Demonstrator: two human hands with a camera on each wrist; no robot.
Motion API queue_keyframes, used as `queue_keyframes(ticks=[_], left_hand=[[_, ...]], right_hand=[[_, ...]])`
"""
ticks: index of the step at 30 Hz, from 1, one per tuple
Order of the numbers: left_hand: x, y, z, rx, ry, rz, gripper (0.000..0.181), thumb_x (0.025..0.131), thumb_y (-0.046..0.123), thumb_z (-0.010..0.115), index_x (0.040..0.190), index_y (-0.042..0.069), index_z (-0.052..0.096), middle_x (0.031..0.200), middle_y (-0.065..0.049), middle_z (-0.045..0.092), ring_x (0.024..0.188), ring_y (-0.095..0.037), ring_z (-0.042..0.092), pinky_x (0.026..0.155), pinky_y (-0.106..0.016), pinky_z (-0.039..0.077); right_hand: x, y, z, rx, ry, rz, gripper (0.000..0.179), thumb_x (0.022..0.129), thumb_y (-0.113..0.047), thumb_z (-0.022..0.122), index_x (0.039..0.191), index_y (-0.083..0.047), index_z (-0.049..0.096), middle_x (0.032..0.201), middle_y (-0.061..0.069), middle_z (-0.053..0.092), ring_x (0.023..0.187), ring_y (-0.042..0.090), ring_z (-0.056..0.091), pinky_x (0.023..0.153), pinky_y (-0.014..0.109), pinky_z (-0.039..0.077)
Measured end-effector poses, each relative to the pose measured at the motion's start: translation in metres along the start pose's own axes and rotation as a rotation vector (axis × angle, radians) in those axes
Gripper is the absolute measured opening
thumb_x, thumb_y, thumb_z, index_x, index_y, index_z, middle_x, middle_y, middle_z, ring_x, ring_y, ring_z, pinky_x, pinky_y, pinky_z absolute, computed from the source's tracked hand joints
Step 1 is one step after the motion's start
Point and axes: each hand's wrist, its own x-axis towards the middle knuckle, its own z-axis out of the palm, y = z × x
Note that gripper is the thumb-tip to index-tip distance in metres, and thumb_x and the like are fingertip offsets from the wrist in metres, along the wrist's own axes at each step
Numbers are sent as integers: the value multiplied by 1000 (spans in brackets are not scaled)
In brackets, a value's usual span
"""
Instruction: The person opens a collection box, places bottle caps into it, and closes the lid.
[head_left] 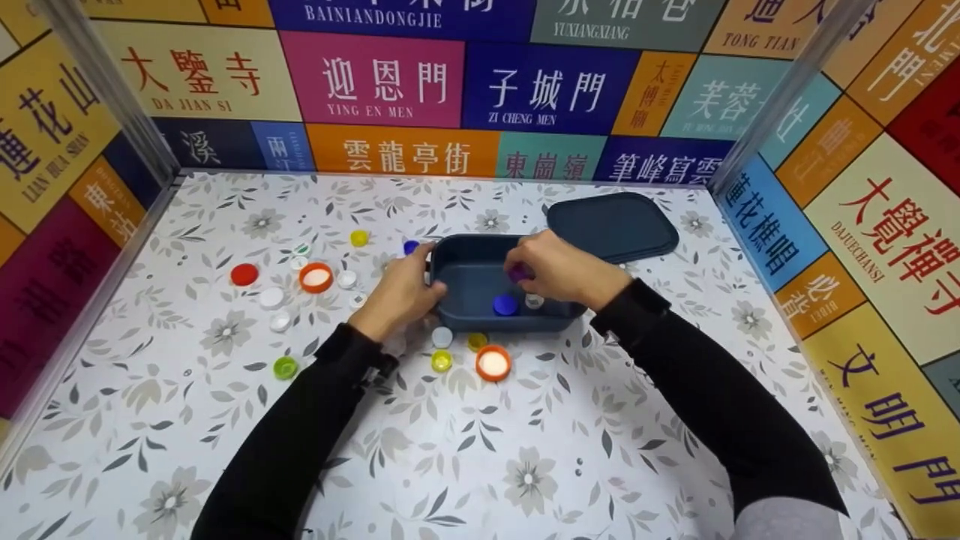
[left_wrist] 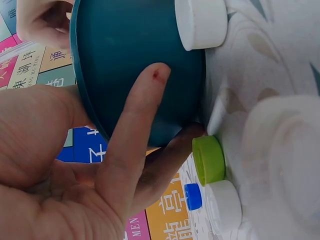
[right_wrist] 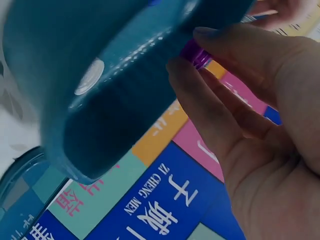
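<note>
A dark blue-grey plastic box (head_left: 469,281) stands on the table with its opening up. My left hand (head_left: 405,289) holds its left end, thumb at the rim and the other fingers along the outer wall, which the left wrist view shows close up. Over the inside of the box, my right hand (head_left: 559,266) pinches a purple bottle cap (right_wrist: 196,54) between thumb and index finger. A blue-violet cap (head_left: 505,304) and a white cap (head_left: 534,301) lie on the box's floor below that hand.
Behind the box, to the right, lies its dark lid (head_left: 615,225). Several loose caps surround my left arm, among them a red cap (head_left: 244,274), a green cap (head_left: 285,367) and an orange-rimmed cap (head_left: 493,364). Printed panels (head_left: 382,79) wall the table's back and sides.
</note>
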Motion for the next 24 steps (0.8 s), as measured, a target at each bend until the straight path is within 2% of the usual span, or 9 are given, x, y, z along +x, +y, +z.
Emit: queue_keyframes(ticks=[3, 8, 17, 24], left_hand=[[1, 1, 0, -4, -6, -11, 81, 106, 12, 75, 179, 2, 40, 154, -30, 73, 125, -38, 75, 115, -52, 63], [3, 0, 1, -12, -13, -18, 82, 106, 12, 75, 179, 3, 39, 157, -30, 71, 132, -38, 74, 122, -54, 60], [3, 1, 0, -14, -12, -15, 83, 106, 12, 75, 180, 3, 38, 166, -31, 65, 145, -40, 70, 130, -55, 55], [1, -1, 0, -20, -11, -11, 82, 106, 12, 75, 180, 2, 38, 164, -31, 66, 144, -40, 71, 129, -54, 56]], right_hand=[[12, 3, 1, -19, -63, 4, 20, 93, 4, 85, 113, 3, 87, 104, 20, 86, 96, 37, 81, 92, 52, 70], [24, 10, 7, -36, -130, 21, 16, 93, 5, 87, 109, 2, 87, 103, 18, 87, 95, 35, 82, 90, 50, 71], [28, 18, 15, -43, -186, 76, 22, 92, 6, 88, 113, 2, 88, 105, 20, 87, 96, 38, 83, 92, 50, 71], [26, 20, 19, -25, -194, 82, 25, 91, 7, 88, 116, 2, 88, 108, 21, 88, 100, 39, 84, 94, 51, 71]])
